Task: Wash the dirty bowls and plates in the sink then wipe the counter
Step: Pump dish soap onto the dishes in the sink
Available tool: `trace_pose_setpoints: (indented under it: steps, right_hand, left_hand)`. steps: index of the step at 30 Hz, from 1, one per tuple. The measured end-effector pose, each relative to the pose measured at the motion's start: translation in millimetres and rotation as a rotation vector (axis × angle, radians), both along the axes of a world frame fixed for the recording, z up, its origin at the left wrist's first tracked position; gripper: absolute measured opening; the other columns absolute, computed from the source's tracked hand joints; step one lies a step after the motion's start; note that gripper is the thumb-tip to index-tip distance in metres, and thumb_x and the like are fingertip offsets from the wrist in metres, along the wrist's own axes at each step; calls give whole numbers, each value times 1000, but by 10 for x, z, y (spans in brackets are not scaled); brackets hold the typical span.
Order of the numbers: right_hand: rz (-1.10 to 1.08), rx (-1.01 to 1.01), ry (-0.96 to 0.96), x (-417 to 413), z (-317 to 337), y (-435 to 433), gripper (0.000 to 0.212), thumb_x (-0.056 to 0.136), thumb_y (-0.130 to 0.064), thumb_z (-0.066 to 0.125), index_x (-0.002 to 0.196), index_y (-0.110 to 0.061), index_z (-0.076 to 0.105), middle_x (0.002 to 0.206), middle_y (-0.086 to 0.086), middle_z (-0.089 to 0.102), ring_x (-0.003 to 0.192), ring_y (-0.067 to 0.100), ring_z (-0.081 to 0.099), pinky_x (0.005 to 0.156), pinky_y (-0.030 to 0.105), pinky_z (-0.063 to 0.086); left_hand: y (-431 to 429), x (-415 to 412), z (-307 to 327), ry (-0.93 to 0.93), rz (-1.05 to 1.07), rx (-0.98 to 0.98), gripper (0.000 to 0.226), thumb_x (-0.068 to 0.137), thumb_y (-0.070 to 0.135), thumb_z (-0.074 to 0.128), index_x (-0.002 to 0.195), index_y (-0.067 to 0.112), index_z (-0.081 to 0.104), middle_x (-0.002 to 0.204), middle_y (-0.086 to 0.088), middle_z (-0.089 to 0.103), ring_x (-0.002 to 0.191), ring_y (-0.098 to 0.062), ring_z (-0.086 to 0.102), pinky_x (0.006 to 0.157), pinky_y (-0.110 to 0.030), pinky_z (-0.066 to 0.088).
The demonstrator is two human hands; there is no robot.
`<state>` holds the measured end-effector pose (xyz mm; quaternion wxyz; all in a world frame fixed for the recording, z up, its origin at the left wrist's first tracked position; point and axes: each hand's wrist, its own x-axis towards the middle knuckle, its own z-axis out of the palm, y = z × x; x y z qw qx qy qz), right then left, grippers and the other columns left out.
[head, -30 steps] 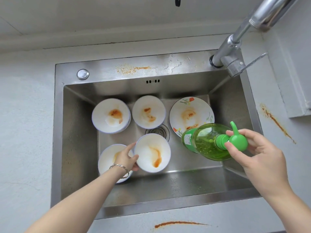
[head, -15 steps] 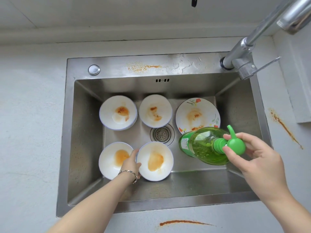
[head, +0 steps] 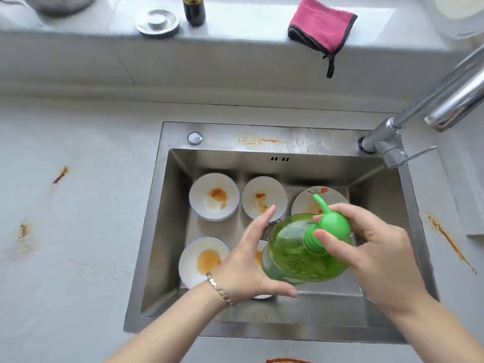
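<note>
Green bottle (head: 301,255) tilted over the sink (head: 162,231): left hand (head: 248,263) spread flat on its side, right hand (head: 377,250) pinching the pump (head: 335,224), spout (head: 318,201) towards the plate (head: 303,201).

On the ledge (head: 235,30) behind the sink (head: 154,244) a dark bottle (head: 194,10) stands upright, its top cut off by the frame. Just left of it lies a round metal lid (head: 158,22) (knob upward). Well apart to the right, a folded pink cloth (head: 323,22) with dark trim overhangs the ledge's front, its loop dangling.
</note>
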<state>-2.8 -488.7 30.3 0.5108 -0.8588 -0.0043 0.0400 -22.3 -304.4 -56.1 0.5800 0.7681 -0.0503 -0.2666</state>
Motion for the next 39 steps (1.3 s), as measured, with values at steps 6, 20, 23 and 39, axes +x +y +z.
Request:
trace_pose_setpoints:
  steps: [6,20,23,39]
  right_hand:
    - [1,105,54,268,-148,508,19,73,-34,75,85,-36,61,82,-12,69,73,3,64,69,15,50]
    - [32,-63,186,575,-691,1243,12,81,-32,68,82,-37,57,81,-9,67,78,11,65,71,30,51]
    - [28,-113,216,586,-774,1220,11,82,-32,68,84,-32,57,76,-10,65,75,15,63,66,29,48]
    - [-2,-96,241,749,-799,1278,19,83,-29,67,103,-28,70,76,-28,59,72,-13,60,67,4,45]
  left_hand:
    - [170,144,142,-73,220,112,92,35,60,75,114,71,30,125,26,44,116,16,39,100,-9,34]
    - [811,245,-232,256,324,99,72,36,52,81,104,46,55,108,18,64,100,4,59,93,-25,49]
    - [795,278,-313,276,285,120,77,35,56,79,106,47,53,109,18,63,102,5,58,92,-22,49]
    - [861,374,-299,428,367,-12,71,53,33,89,117,27,60,103,10,68,93,2,63,83,-17,51]
